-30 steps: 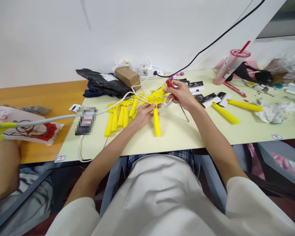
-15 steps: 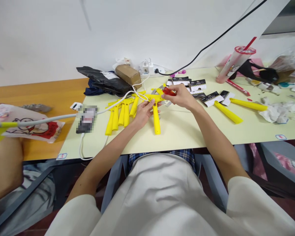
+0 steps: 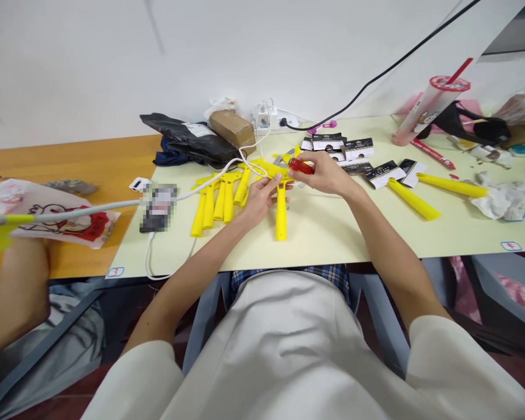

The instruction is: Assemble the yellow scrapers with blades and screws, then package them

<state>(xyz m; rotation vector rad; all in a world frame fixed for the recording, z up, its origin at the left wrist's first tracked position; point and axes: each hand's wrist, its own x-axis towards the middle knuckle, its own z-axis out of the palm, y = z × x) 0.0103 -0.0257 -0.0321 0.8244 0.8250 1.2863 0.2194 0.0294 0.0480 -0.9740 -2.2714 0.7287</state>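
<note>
My left hand (image 3: 262, 197) is closed around the head of a yellow T-shaped plastic tool (image 3: 280, 213), whose handle points toward me. It looks like a squeegee or scraper. In my right hand (image 3: 322, 170) is a screwdriver with a clear red handle (image 3: 301, 166), held at the right part of the tool's head. The screwdriver's tip is hidden. Several similar yellow T-shaped tools (image 3: 209, 205) lie side by side to the left of my left hand. Behind my hands are more yellow pieces (image 3: 297, 150) and a grey metal strip, partly covered.
Black-and-white card packages (image 3: 359, 149) lie behind my right hand. Two loose yellow handles (image 3: 415, 199) rest to the right. A white cable (image 3: 188, 195) crosses over the yellow tools. A tall cup (image 3: 424, 114) stands at the back right. Another person's arm (image 3: 21, 286) is at the left.
The view has shifted slightly. Both hands keep their hold on the yellow tool and the red screwdriver, with little visible movement.
</note>
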